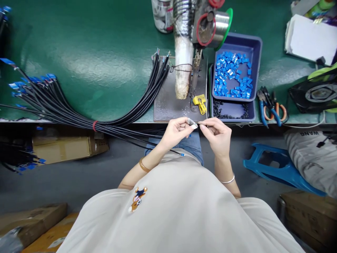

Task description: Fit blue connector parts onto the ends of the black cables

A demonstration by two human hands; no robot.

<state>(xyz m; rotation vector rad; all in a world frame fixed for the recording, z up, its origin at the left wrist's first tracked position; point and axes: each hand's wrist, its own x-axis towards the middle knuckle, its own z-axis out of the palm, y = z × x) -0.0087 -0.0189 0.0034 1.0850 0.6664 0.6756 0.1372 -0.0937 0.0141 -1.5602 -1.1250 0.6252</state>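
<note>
While both hands meet at the green bench's [105,63] near edge, the left hand [175,133] and right hand [217,135] pinch a small clear plastic piece [192,123] between closed fingertips, blue tray of blue connectors [256,49] at one o'clock, black cable bundle [105,116] at nine

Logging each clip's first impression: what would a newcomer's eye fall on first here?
Probably the two hands at centre, left hand and right hand, pinching a small pale part between them at the bench edge. Next, the fan of black cables sweeping across the green bench on the left, and the tray of blue parts upper right.
</note>
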